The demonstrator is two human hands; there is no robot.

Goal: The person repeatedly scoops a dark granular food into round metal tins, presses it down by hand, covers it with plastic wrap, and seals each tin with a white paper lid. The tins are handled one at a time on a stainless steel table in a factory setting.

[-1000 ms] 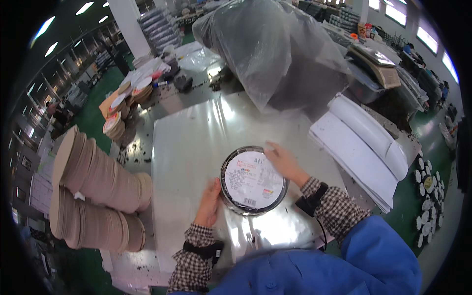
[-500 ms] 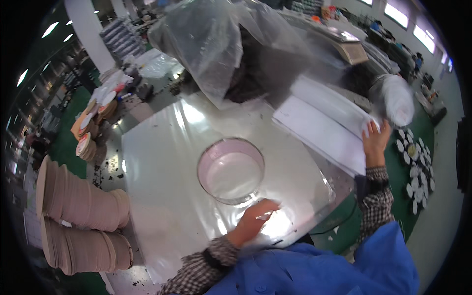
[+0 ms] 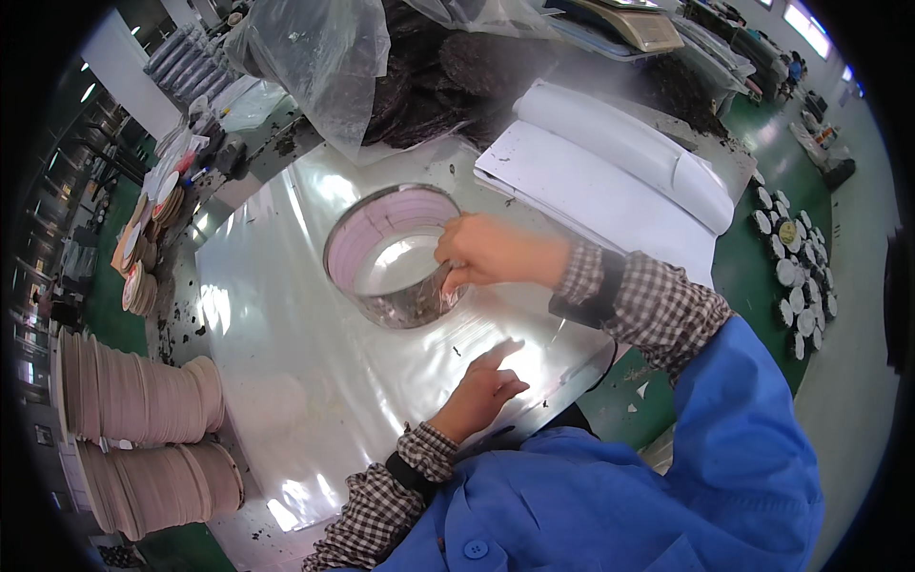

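Observation:
A wide, shallow ring (image 3: 405,303), pinkish inside and shiny outside, stands on a glossy sheet (image 3: 276,381) covering the worktable. At its right side, my right hand (image 3: 500,250) pinches the wall, its thumb low on the outer face and the other fingers at the rim. Part of that wall is hidden by the hand. My left hand (image 3: 477,396) hovers near the sheet's front edge, index finger stretched out, holding nothing. Right of the ring lies a stack of white sheets (image 3: 581,186), the top one curled back.
Two stacks of pinkish discs (image 3: 143,391) lie on their sides at the left. Behind the ring, dark rough discs (image 3: 486,71) sit by a clear plastic bag (image 3: 310,67). A scale (image 3: 629,24) stands at the back. White-topped pieces (image 3: 796,257) are on the green floor.
My right hand has left the white sheets and moved left onto the ring. My left hand stays near the front edge. A white bundle beyond the sheets no longer shows. The view has shifted.

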